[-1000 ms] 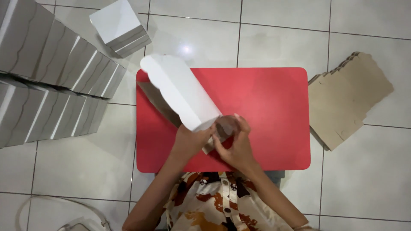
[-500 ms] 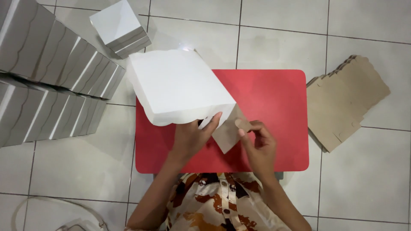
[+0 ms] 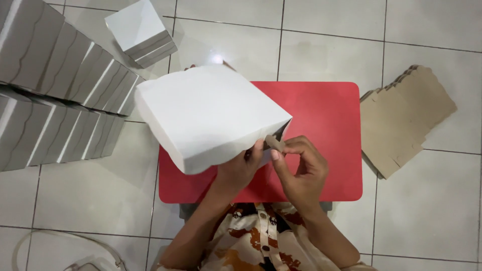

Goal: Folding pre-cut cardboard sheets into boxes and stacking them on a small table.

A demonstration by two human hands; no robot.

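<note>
A white cardboard box (image 3: 208, 113) is held above a small red table (image 3: 324, 130), its broad white face turned up toward me. My left hand (image 3: 238, 170) grips the box at its near right corner, thumb on the edge. My right hand (image 3: 301, 168) pinches a small brown flap (image 3: 275, 143) of the box at that same corner. The box covers the left part of the table.
Rows of folded white boxes (image 3: 55, 95) are stacked on the tiled floor at the left. One more white box (image 3: 140, 30) lies at the top. A pile of flat brown cardboard blanks (image 3: 404, 118) sits right of the table.
The box has turned from edge-on to showing its broad white face and now looks larger and closer. My right hand has moved in to pinch the brown flap at the corner.
</note>
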